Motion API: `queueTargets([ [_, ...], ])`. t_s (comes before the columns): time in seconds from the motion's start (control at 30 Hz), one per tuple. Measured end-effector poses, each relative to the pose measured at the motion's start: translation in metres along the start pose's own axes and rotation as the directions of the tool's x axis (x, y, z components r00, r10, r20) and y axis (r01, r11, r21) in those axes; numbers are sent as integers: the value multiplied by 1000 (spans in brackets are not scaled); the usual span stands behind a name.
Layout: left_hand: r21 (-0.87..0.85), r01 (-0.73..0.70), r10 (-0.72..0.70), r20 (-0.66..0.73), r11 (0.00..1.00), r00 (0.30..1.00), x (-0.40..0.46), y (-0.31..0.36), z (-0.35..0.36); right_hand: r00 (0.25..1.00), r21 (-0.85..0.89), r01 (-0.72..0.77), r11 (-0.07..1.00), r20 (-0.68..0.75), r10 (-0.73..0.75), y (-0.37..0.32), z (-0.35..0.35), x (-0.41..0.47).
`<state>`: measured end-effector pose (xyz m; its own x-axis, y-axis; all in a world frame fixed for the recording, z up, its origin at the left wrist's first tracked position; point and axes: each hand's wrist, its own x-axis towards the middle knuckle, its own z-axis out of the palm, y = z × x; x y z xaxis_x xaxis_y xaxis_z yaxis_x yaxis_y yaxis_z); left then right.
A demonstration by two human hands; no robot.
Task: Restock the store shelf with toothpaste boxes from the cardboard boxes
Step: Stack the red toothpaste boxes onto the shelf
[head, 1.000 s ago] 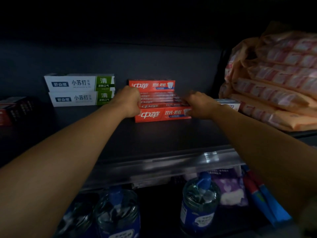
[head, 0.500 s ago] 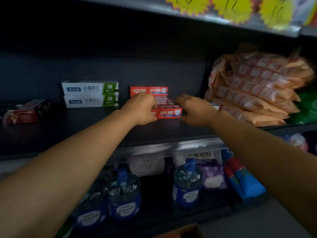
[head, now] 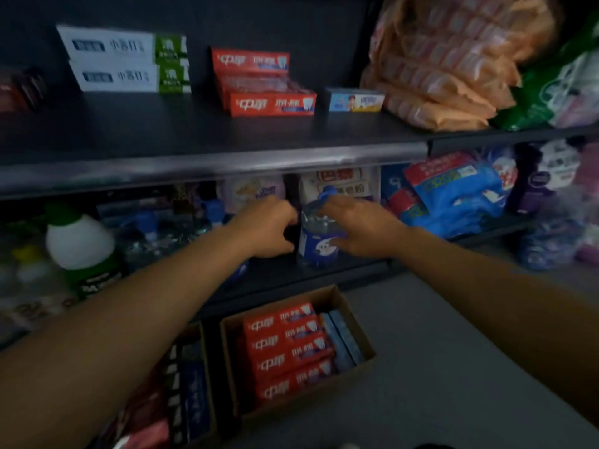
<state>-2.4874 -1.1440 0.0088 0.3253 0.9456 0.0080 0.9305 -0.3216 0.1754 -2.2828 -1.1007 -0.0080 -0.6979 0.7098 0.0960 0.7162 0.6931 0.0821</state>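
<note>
A stack of red toothpaste boxes (head: pixel 269 89) lies on the dark upper shelf (head: pixel 227 157), with nothing touching it. On the floor below, an open cardboard box (head: pixel 358 322) holds several more red toothpaste boxes (head: pixel 290 348) and a few blue ones along its right side. My left hand (head: pixel 262 228) hangs in the air in front of the lower shelf, fingers loosely curled and holding nothing. My right hand (head: pixel 356 228) is beside it, fingers relaxed and empty, in front of a blue-labelled bottle (head: pixel 319 244).
Two white-and-green toothpaste boxes (head: pixel 123 59) sit left of the red stack, a small blue box (head: pixel 355 100) to its right, then orange packs (head: pixel 447 66). A second cardboard box (head: pixel 194 384) stands at the lower left. Bottles and blue bags fill the lower shelf.
Both hands have let go of the red stack and dropped below the upper shelf. My view has tilted down, bringing the cardboard boxes on the floor into sight.
</note>
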Motion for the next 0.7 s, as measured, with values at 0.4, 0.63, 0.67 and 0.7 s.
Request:
queueTargets([
  [0.4, -155, 131, -64, 375, 979, 925, -16, -14, 183, 925, 231, 23, 973, 365, -108, -27, 194, -42],
  [0.63, -193, 175, -79, 423, 965, 903, -25, -24, 244, 854, 233, 24, 972, 501, -141, -36, 276, -52],
  [0.67, -202, 191, -87, 433, 961, 897, -25, -26, 250, 852, 234, 30, 972, 502, -147, -37, 280, -51],
  [0.7, -204, 201, -94, 439, 958, 893, -24, -28, 255, 853, 236, 32, 971, 499, -150, -38, 283, -51],
])
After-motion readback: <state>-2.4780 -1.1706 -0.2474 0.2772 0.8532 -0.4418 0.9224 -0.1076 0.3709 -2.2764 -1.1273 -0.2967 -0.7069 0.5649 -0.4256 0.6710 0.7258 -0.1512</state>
